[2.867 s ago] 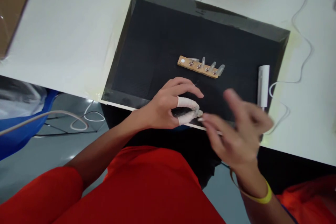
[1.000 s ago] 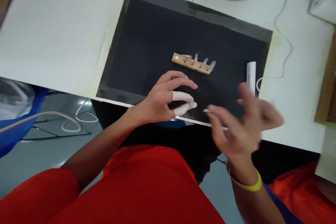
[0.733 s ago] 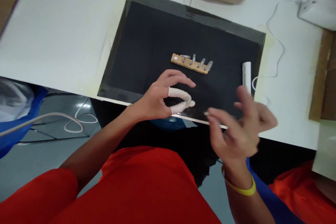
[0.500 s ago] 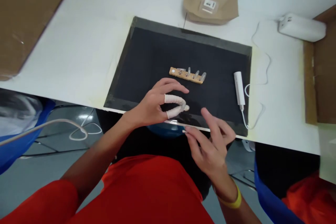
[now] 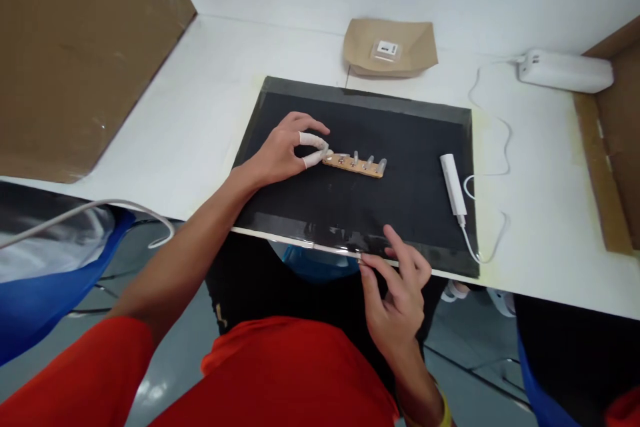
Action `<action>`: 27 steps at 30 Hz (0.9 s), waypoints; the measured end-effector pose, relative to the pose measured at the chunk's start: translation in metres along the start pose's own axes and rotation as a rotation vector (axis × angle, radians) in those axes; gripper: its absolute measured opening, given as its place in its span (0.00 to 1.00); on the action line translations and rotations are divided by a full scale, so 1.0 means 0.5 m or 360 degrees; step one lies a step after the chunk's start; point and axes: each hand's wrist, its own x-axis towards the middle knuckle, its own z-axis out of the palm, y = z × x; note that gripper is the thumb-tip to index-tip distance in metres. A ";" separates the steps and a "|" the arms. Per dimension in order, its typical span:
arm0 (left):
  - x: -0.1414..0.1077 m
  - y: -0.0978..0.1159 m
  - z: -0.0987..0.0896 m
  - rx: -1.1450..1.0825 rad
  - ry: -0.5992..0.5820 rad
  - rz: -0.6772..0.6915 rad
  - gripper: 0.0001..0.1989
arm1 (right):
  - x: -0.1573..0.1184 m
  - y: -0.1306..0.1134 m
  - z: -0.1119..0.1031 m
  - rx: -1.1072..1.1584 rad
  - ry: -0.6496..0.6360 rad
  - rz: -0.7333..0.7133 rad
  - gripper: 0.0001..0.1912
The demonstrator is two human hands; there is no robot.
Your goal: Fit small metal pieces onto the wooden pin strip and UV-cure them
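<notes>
On the black mat (image 5: 320, 207) lies a narrow wooden strip (image 5: 367, 169) with several small clear tubes standing or leaning along it. My left hand (image 5: 287, 152), with white covers on the thumb and index finger, pinches a small pale round piece (image 5: 329, 154) at the strip's left end. Near the mat's front edge, my right hand (image 5: 397, 293) pinches a tiny object between thumb and index finger, mostly hidden by the fingertips; its other fingers are raised.
A white stick-shaped device (image 5: 453, 185) with a cable lies at the mat's right. Behind the mat stands a brown paper tray (image 5: 360, 47) holding a small clear box (image 5: 386, 51). A white power block (image 5: 565, 71) sits at the back right. Cardboard (image 5: 85, 67) rises at the left.
My left hand has moved forward and left to the strip's left end with the round piece. My right hand stays near the front edge, its pinch still closed. The camera view has shifted.
</notes>
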 end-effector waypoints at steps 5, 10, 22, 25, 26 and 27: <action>0.003 -0.005 0.010 -0.0027 -0.0019 0.0004 0.07 | -0.011 0.006 -0.002 0.0024 -0.0047 0.0060 0.10; -0.005 -0.007 0.016 -0.0024 -0.0035 -0.0046 0.06 | -0.013 -0.002 0.016 0.0103 -0.0095 0.0082 0.10; -0.008 -0.002 0.012 -0.0118 -0.0096 -0.0055 0.03 | -0.011 -0.034 0.056 0.0298 -0.0238 0.0047 0.11; -0.009 0.000 0.010 -0.0136 -0.0117 -0.0074 0.04 | -0.011 -0.032 0.056 0.0284 -0.0256 0.0045 0.11; -0.009 0.001 0.009 -0.0135 -0.0127 -0.0090 0.04 | -0.011 -0.032 0.056 0.0279 -0.0258 0.0045 0.10; -0.009 0.001 0.009 -0.0136 -0.0134 -0.0103 0.04 | -0.011 -0.031 0.055 0.0278 -0.0260 0.0044 0.10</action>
